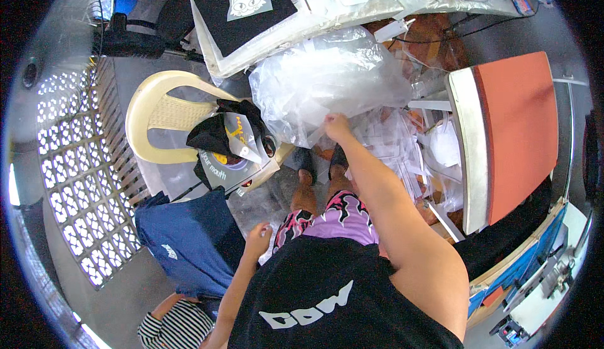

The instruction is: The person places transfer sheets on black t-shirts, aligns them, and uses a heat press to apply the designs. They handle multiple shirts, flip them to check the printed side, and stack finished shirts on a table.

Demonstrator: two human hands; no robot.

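Ahead of me, a large clear plastic bag [333, 72] with whitish sheets or film in it bulges below the edge of a white table. My right hand [338, 127] reaches forward to the lower edge of this bag, its fingers closed on the plastic. Down at my left side, my left hand [257, 242] is held with curled fingers. A small whitish bit shows at its fingertips, too small to name. Closest to that hand is a navy shirt [195, 242] spread out on the left.
A cream plastic chair [139, 116] with dark printed garments stands at left. A black shirt [233, 28] lies on the white table [314, 22]. Paper and plastic scraps [390, 154] litter the floor right of my feet. A red-topped board [516, 135] is at right. A person in striped clothing [176, 327] is lower left.
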